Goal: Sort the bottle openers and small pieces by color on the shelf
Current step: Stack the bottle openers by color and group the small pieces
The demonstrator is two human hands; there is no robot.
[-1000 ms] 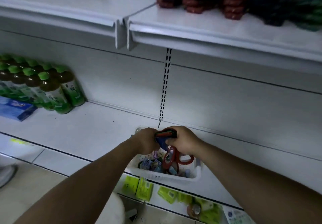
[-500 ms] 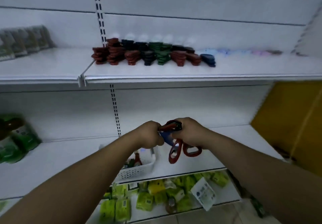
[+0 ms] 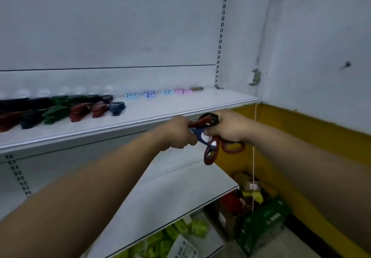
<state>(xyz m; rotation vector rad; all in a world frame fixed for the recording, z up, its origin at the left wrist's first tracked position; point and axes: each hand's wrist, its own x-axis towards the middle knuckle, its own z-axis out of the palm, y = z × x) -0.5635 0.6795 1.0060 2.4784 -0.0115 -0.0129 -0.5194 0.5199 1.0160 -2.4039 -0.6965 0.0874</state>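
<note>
Both hands hold a bunch of bottle openers just below the front edge of the upper shelf (image 3: 180, 115). My left hand (image 3: 178, 132) grips one end of the bunch. My right hand (image 3: 226, 127) grips the other end, with red openers (image 3: 210, 153) hanging beneath it and a blue opener (image 3: 200, 135) between the hands. On the shelf at the left stand stacks of openers in red (image 3: 79, 112), green (image 3: 54, 115), dark blue (image 3: 117, 107) and black. Small light-blue (image 3: 132, 95), purple (image 3: 149, 93) and pink pieces (image 3: 182, 91) lie in a row along the back.
A white lower shelf (image 3: 170, 193) runs below my arms. Green packets (image 3: 180, 229) lie on the bottom level. A yellow-painted wall band (image 3: 301, 129) and a green box (image 3: 263, 221) with other goods sit at the right corner on the floor.
My view has swung up and to the right, from the basket on the lower shelf to the right end of the upper shelf. Both hands have risen with the openers to shelf-edge height.
</note>
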